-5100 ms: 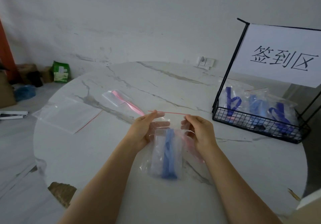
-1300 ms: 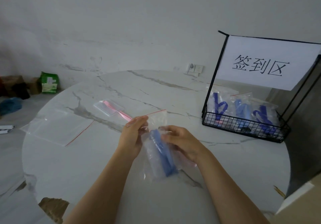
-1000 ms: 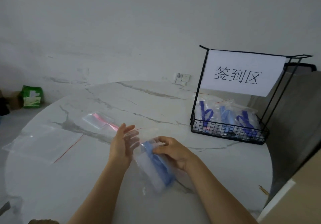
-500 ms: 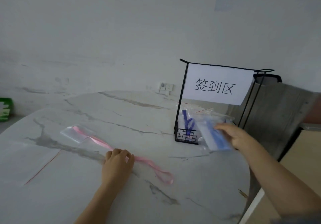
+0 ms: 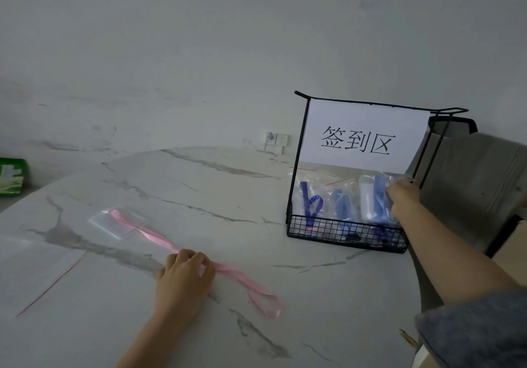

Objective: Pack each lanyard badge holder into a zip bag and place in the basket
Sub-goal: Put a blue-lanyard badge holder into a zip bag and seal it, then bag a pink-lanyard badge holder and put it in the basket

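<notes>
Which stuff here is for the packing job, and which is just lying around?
For the job: basket, packed bag in the right hand, pink lanyard gripped by the left hand, clear holder, empty zip bags.
Just lying about: green packet, socket, chair.

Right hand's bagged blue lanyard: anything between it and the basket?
Nothing visible. The right hand holds the zip bag at the wire basket's right end, below the paper sign, beside the bags already packed there.
</notes>
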Available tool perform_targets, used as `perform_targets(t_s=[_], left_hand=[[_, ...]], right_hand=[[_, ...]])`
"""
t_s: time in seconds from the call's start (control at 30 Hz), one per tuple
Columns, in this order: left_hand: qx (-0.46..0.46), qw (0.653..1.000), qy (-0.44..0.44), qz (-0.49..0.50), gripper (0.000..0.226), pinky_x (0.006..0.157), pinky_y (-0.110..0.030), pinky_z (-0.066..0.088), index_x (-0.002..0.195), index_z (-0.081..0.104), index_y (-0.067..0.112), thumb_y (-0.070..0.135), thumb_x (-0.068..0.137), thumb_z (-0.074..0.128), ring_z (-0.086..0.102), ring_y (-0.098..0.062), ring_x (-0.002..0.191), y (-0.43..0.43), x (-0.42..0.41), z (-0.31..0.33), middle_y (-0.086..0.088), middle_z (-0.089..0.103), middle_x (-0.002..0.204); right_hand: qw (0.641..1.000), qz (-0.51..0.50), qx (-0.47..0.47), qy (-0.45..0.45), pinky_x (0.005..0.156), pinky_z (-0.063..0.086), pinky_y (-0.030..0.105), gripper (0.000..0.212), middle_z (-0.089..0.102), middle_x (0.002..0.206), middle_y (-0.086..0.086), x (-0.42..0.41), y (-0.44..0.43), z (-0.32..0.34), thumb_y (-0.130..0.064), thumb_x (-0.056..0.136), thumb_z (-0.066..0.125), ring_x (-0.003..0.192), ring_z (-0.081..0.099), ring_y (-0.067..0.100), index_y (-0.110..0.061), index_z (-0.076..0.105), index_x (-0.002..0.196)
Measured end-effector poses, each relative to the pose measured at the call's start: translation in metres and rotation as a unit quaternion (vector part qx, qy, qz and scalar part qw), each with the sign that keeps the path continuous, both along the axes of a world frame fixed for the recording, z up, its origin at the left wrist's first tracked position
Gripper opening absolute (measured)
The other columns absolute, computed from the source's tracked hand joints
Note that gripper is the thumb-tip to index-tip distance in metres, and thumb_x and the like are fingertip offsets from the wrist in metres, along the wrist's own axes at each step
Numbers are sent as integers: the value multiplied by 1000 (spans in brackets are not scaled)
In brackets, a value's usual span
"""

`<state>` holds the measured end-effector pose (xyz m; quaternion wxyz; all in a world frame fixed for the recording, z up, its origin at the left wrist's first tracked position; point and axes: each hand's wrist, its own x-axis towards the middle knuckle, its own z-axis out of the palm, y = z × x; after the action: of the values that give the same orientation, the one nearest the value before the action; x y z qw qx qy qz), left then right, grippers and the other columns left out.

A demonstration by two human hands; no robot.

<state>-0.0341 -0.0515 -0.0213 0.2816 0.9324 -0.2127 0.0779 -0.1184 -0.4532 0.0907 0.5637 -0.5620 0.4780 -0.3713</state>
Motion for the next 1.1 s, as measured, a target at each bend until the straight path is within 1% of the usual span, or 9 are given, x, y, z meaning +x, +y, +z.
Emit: perform_targets(t_s=[0.1,0.17,0.27,0.37,0.43,0.63,0.77,0.87,1.1], left_hand=[[-1,1000,-7,0,22,93,-31,33,102,63,23,31,93,45,41,-20,114,-1,0,-1,3,54,116],[-4,1000,-11,2,22,92,-31,32,102,64,22,31,93,46,42,-20,113,-2,1,-2,3,55,116],[-3,1000,-10,6,21,92,-31,32,101,64,22,30,92,47,42,-21,113,-2,2,-2,3,55,116],[1,1000,-4,10,21,93,-32,32,101,64,21,29,92,47,42,-22,114,-3,3,-1,2,55,117],[0,1000,-2,10,21,93,-32,32,101,65,21,29,92,48,42,-22,115,-4,3,0,1,56,116],[-6,1000,9,16,21,93,-33,33,101,65,19,28,92,49,42,-24,115,-2,2,3,-3,56,117],[-20,999,10,34,22,92,-34,35,101,66,19,29,92,48,43,-25,114,-1,3,4,-4,56,117],[-26,996,8,79,25,91,-35,34,104,65,20,31,92,46,42,-26,115,2,2,8,-4,55,121],[81,981,70,161,31,91,-36,33,110,58,13,24,91,36,43,-29,116,27,11,23,-10,53,122]], right_hand=[[999,2,19,33,32,36,15,20,59,93,11,4,-1,-9,0,94,37,68,56,17,-7,55,97],[999,5,30,30,45,42,18,25,56,82,3,5,-8,-17,6,92,38,61,52,12,-12,54,96],[998,11,-21,66,40,42,22,24,53,75,4,1,-9,-28,3,92,42,58,51,14,-17,53,90],[975,40,-136,171,56,39,28,18,51,83,14,-1,-8,-40,-6,92,44,69,48,24,-10,51,76],[952,67,-203,220,68,40,32,10,52,85,14,-2,-3,-41,-9,91,47,81,51,28,-5,55,89],[899,38,-316,301,70,45,35,26,59,107,29,-13,19,-37,-9,87,53,88,55,35,13,56,102],[816,22,-444,369,101,34,47,46,38,137,26,-22,63,-39,-15,90,48,125,36,40,6,41,129],[781,125,-515,330,106,28,43,34,42,137,18,-22,114,-41,-17,91,47,130,32,32,-2,51,122],[740,365,-506,251,107,25,29,37,40,136,8,24,230,-59,-18,92,47,129,33,23,-8,52,127]])
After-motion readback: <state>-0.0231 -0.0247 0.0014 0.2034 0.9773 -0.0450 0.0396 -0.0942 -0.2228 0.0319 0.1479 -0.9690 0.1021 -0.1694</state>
